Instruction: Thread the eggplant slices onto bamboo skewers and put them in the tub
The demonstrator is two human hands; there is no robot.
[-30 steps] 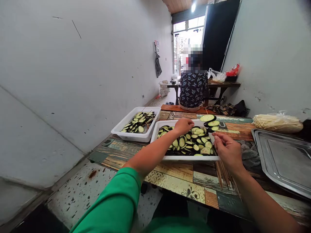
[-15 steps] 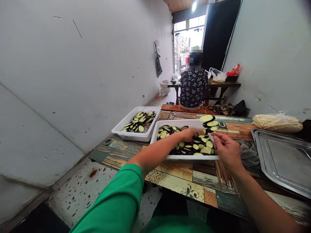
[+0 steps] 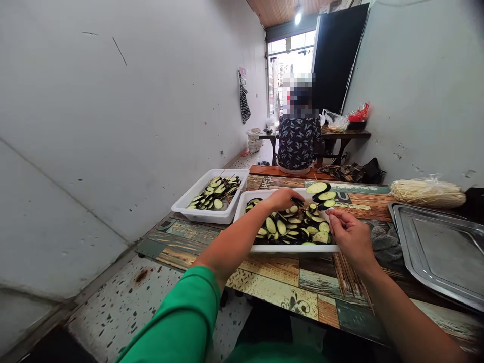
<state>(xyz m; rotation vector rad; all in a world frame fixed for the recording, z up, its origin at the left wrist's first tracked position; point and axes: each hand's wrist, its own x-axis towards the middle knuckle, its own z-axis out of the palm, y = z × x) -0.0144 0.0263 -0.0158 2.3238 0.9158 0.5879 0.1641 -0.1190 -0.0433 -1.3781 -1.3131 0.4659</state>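
My left hand hovers over a white tray full of eggplant slices and pinches a dark slice at its fingertips. At the tray's right edge, my right hand grips a thin bamboo skewer. The skewer points up and away, and a few eggplant slices are threaded on its far end. The slice in my left hand is close to those threaded slices. Both forearms are bare, and a green sleeve covers my left upper arm.
A second white tray at the left holds finished eggplant skewers. Loose bamboo skewers lie on the patterned table near my right wrist. A steel tray, a grey cloth and bagged enoki mushrooms are at the right. A person sits beyond, back turned.
My left hand dipped into the slices, then rose with a slice toward the skewer's tip. My right hand stayed put, holding the skewer.
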